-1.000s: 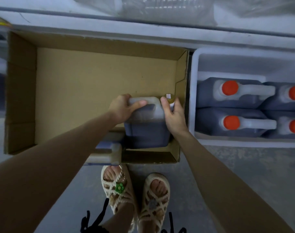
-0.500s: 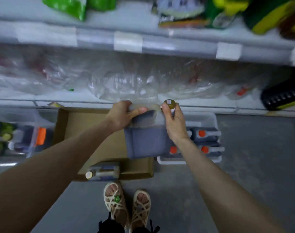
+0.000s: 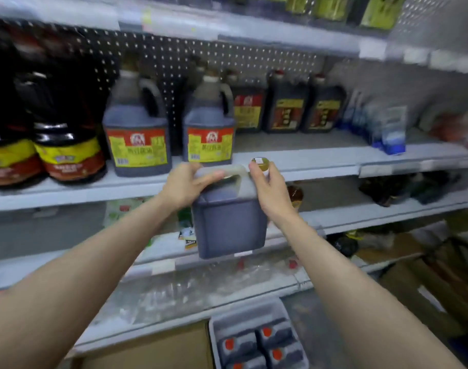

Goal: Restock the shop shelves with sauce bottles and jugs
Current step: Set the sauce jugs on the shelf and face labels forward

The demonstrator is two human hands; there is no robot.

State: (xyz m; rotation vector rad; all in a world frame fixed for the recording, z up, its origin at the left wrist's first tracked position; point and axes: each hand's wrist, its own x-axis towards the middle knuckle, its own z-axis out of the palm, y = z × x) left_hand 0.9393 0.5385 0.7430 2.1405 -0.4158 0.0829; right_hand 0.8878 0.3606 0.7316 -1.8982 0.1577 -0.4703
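Both hands hold a dark sauce jug point(image 3: 229, 225) in the air in front of the shelves. My left hand point(image 3: 186, 186) grips its pale handle at the top. My right hand point(image 3: 270, 190) clasps the neck just below the yellow cap point(image 3: 260, 163). The jug's plain back faces me, and its top is level with the front edge of a white shelf point(image 3: 307, 162). On that shelf stand two matching jugs point(image 3: 138, 131) point(image 3: 209, 123) with red and yellow labels, just behind and left of the held one.
Dark labelled bottles point(image 3: 67, 153) fill the shelf's left end; smaller dark jugs point(image 3: 286, 107) and blue packs point(image 3: 387, 129) stand to the right. On the floor are an open cardboard box point(image 3: 153, 350) and a white tray point(image 3: 296, 339) of orange-capped jugs. Lower shelves hold bagged goods.
Both hands have lifted the jug out of the floor box up to shelf height. My view has swung from the floor to the shelves.
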